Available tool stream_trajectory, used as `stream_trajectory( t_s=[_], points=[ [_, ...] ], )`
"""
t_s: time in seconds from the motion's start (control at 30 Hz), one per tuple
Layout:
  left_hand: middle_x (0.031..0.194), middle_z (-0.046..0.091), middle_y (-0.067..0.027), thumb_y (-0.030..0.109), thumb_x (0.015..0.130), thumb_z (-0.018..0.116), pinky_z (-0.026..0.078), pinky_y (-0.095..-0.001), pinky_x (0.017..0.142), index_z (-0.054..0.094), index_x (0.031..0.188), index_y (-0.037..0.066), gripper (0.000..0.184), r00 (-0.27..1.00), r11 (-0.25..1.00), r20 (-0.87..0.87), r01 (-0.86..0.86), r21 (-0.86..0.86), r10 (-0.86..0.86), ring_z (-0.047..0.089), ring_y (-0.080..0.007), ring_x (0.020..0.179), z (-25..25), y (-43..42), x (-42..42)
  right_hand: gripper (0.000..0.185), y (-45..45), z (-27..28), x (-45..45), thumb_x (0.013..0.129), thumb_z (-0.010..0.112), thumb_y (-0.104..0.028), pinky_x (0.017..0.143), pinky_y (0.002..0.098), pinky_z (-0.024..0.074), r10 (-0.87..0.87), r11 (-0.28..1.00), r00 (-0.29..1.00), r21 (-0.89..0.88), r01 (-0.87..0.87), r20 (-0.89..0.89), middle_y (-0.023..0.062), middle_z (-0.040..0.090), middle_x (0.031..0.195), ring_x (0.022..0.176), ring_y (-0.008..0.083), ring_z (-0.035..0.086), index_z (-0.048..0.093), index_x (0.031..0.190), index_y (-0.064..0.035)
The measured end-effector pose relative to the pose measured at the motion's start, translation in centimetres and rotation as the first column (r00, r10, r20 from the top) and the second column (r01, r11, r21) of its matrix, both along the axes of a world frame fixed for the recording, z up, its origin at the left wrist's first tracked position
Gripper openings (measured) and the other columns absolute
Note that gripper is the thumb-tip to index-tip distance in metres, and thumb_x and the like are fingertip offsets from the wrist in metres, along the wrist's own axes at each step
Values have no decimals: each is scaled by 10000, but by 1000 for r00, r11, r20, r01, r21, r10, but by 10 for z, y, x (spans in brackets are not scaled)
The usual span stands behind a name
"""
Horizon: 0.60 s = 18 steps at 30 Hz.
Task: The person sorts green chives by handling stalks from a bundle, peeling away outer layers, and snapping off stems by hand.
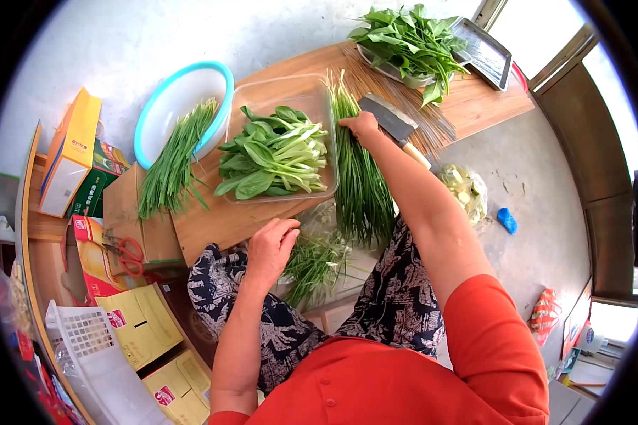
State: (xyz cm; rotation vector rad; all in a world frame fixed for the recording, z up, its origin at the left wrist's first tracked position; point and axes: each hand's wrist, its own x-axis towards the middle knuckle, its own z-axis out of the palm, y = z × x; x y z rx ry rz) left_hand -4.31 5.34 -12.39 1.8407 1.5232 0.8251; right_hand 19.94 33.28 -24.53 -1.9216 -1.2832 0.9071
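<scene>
My right hand [362,127] reaches forward onto a bunch of garlic chives [361,177], its fingers closed on stalks near the pale ends. The long green leaves hang over the board's near edge toward my lap. Just beyond that hand a cleaver [390,117] lies on the board, its wooden handle toward the lower right. My left hand [271,244] hovers above my knee with fingers bent together; anything between them is too small to make out. Loose chive trimmings [308,265] lie below it. Nearby, a clear plastic box [332,142] holds leafy greens [273,152].
Another chive bundle [181,156] leans across a blue-rimmed basin [143,127]. At the back are a heap of greens [407,42] and a metal tray [490,60]. Red scissors [130,256] lie on cartons at left. A pale plastic bag [464,191] sits on the floor.
</scene>
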Motion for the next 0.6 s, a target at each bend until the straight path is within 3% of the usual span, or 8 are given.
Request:
stream_trajectory(
  t_s=[0.13,0.2,0.27,0.33,0.4,0.47,0.5,0.6],
  points=[
    [855,630,-117,107,820,626,483,-350,676,639,952,32,152,999,1000,-52,14,-8,-14,616,-289,751,-1,-1,-2,276,2,9,15,635,767,-159,444,331,394,-2,1000,972,19,6,-235,70,538,613,503,163,493,560,725,-2],
    [859,628,-117,106,819,627,484,-351,678,638,954,33,154,999,1000,-47,20,-15,-20,615,-292,752,1,-2,-1,284,8,10,23,629,736,-186,620,352,483,-39,999,950,-44,26,-309,114,636,751,672,223,604,625,784,24],
    [862,627,-118,106,818,628,484,-352,681,636,955,33,155,999,1000,-47,21,-8,-22,614,-296,753,2,-1,-1,282,15,8,27,641,743,-195,594,347,472,-19,999,961,-49,6,-277,110,617,702,638,218,587,622,769,26],
    [865,627,-120,111,820,629,483,-351,685,634,962,33,162,998,998,-16,60,-15,-60,612,-302,759,0,-2,-1,340,10,7,26,644,769,-248,581,352,464,-2,998,907,-64,-27,-422,120,609,707,644,227,579,619,776,26],
    [871,626,-121,119,827,624,482,-351,688,634,967,33,165,998,998,-37,49,-47,-51,613,-303,764,0,-5,-1,448,10,2,19,641,793,-338,642,371,483,40,993,908,-84,-82,-417,156,635,804,744,260,610,622,827,33],
    [876,624,-126,120,831,621,480,-356,692,634,975,31,170,998,998,-52,40,-55,-43,612,-306,769,0,-5,-2,447,10,4,6,632,826,-310,598,340,479,31,999,1000,43,-31,4,94,623,749,646,169,583,602,844,13],
    [876,624,-126,120,831,621,480,-356,692,634,975,31,170,998,998,-56,34,-57,-37,612,-306,769,0,-4,-2,535,13,6,1,638,808,-372,720,374,499,26,999,999,-33,-25,47,155,659,880,801,243,639,620,927,37],
    [879,621,-130,122,835,614,478,-363,697,634,974,29,168,998,997,-50,32,-74,-35,610,-313,776,-2,-5,-4,596,6,9,-10,642,781,-424,795,400,489,26,998,974,46,-37,227,213,655,953,911,334,630,621,977,41]
  ],
)
